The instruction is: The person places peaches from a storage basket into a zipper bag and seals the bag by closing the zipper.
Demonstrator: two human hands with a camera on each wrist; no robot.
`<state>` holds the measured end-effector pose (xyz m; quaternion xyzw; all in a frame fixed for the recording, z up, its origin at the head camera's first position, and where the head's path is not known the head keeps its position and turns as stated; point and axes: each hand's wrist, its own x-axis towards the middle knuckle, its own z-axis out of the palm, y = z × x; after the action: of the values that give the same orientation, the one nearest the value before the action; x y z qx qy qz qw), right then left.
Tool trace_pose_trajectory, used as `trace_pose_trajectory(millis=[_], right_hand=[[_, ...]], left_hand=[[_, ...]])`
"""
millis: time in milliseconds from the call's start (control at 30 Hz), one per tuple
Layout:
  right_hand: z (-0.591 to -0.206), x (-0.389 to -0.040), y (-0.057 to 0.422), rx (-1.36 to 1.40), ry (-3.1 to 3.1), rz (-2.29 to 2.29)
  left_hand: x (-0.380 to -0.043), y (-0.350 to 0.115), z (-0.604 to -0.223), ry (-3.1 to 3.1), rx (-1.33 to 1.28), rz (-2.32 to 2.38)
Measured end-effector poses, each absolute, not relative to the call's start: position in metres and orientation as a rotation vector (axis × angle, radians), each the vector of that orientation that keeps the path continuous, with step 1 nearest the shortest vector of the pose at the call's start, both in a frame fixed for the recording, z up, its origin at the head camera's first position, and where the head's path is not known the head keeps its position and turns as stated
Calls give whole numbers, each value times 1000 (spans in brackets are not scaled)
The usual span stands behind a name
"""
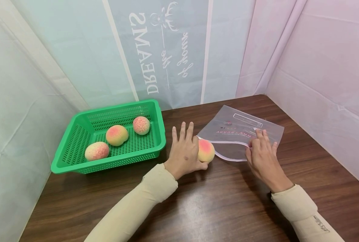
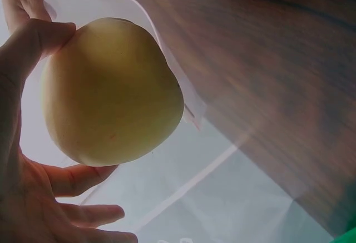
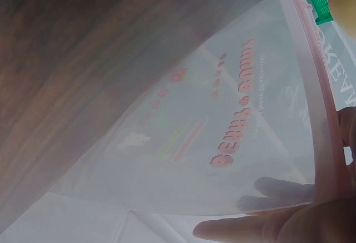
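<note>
My left hand (image 1: 183,151) holds a yellow peach with a pink blush (image 1: 206,150) between thumb and index finger, the other fingers spread. The peach is at the left end of the open mouth of a clear zip bag (image 1: 215,129). In the left wrist view the peach (image 2: 114,93) covers part of the bag. My right hand (image 1: 262,154) pinches the bag's zip edge at the right side of the mouth. In the right wrist view some fingers of that hand show through the plastic of the bag (image 3: 261,137), which carries red printed lettering.
A green plastic basket (image 1: 161,134) stands on the left of the brown wooden table (image 1: 197,208). Inside it are three more peaches: one at the front left (image 1: 97,151), one in the middle (image 1: 117,135), one at the right (image 1: 141,125). Pale printed sheets (image 1: 179,50) hang behind and at both sides.
</note>
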<state>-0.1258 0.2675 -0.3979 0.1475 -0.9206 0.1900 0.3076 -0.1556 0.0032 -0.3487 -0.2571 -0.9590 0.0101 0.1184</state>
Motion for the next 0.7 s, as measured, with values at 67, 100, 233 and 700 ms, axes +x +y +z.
trace_pose_trajectory(millis=[67,100,233,700], right_hand=[[-398,-126,267,388,-2439,510],[-398,-125,267,389,-2441,513],[-399,-126,268,387,-2437,514],[-400,-127,267,386,-2445,522]], left_hand=[[-155,6,-351,-2812,-754,31],[-154,7,-352,-2818,-756,29],[-152,11,-357,-2847,-764,15],[-151,23,-359,-2840,-780,-19]])
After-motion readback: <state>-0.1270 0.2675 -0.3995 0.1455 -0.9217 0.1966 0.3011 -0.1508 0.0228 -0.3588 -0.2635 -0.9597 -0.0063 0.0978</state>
